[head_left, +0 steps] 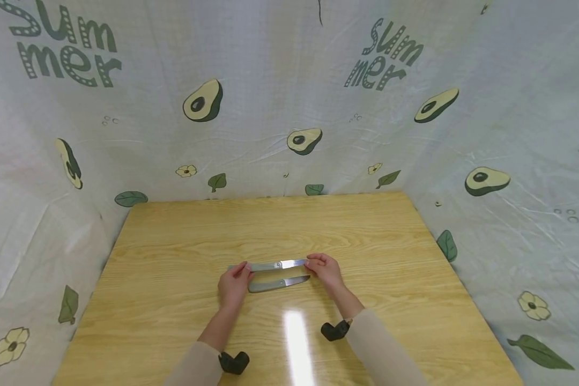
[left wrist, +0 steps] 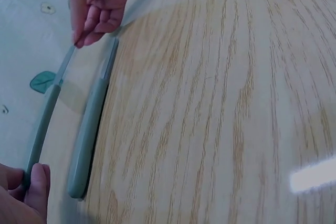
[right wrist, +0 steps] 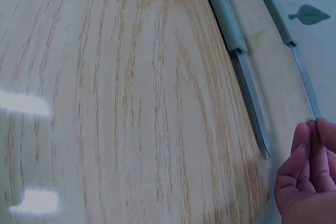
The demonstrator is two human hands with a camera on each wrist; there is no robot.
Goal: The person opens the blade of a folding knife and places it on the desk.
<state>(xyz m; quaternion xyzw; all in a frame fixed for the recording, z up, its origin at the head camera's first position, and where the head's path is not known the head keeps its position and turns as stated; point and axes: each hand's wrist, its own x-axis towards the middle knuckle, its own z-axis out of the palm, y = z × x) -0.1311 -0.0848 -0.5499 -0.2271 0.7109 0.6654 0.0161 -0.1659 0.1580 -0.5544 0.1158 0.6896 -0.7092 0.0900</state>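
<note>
Two knives with grey-green handles and short metal blades are at the middle of the wooden table. The farther knife (head_left: 266,266) is held at both ends. My left hand (head_left: 234,284) pinches its handle between thumb and fingers. At the other end, my right hand (head_left: 325,270) pinches the blade tip. Nearer to me the second knife (head_left: 266,286) lies on the tabletop, roughly parallel, its blade pointing right; neither hand grips it. In the left wrist view both handles show full length, with the left fingers (left wrist: 37,187) around the far knife's handle end.
The wooden table (head_left: 173,230) has a bright light reflection near its front. A pale curtain (head_left: 255,64) with avocado and leaf prints surrounds it at the back and both sides. A black wrist camera (head_left: 335,330) sits at the right sleeve, another (head_left: 234,363) at the left.
</note>
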